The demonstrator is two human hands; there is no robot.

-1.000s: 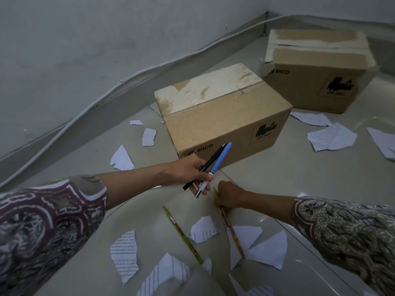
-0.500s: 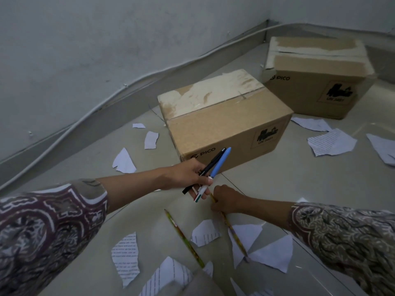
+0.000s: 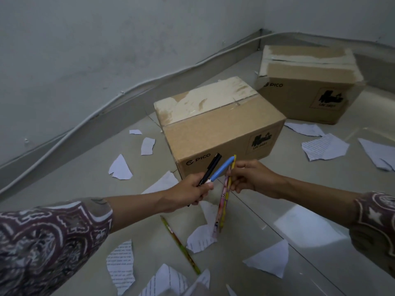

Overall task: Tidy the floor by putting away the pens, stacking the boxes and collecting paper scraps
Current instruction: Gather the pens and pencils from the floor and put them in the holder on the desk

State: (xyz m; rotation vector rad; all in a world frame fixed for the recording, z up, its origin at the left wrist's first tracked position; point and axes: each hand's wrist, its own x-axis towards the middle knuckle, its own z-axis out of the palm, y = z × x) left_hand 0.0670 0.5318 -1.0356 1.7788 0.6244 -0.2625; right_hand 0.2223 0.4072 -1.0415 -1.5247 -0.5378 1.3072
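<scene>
Floor's a mess here. Torn paper scraps (image 3: 324, 146) all over the tiles: a few at right, a couple at left by the wall, a bunch along the bottom of the frame. Two cardboard boxes, both closed and sitting on the floor: the near box (image 3: 220, 129) dead center and the far box (image 3: 307, 82) at upper right in the corner, apart, not stacked. A white cable (image 3: 89, 122) runs along the skirting at left. One green pencil (image 3: 180, 245) lies on the floor at lower center, between scraps.

Both arms reach in from the bottom corners, patterned sleeves pushed back. Left hand (image 3: 190, 192) grips a black pen (image 3: 210, 168) and a blue pen (image 3: 222, 168), tips fanning up toward the near box. Right hand (image 3: 250, 178) pinches two pencils (image 3: 224, 195), yellow and pink, near their top ends; they hang down, off the floor, just beside the blue pen.
</scene>
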